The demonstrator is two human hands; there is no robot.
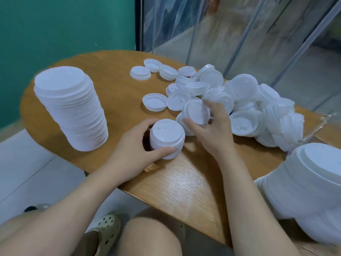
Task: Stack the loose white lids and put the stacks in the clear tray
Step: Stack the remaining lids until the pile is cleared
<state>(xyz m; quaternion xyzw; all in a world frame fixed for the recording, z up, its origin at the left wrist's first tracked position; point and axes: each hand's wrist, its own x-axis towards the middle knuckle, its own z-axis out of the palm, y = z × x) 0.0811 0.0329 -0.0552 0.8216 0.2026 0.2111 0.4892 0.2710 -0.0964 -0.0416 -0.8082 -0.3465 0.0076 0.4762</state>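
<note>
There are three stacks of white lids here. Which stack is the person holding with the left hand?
The short stack at the table's near edge, gripped by the left hand. The tall stack at far left and the stack at lower right are untouched.

Rounded wooden bench [114,74] with light oak grain, glossy near the front edge. Behind it on the left, flat teal-green wall [64,24]. To the right, dark vertical frame post [138,23] beside clear glass panels [230,30] crossed by slanted metal bars, showing blurred reflections. Below on the left, pale grey tiled floor [27,170]. Soft, even lighting throughout.
</note>
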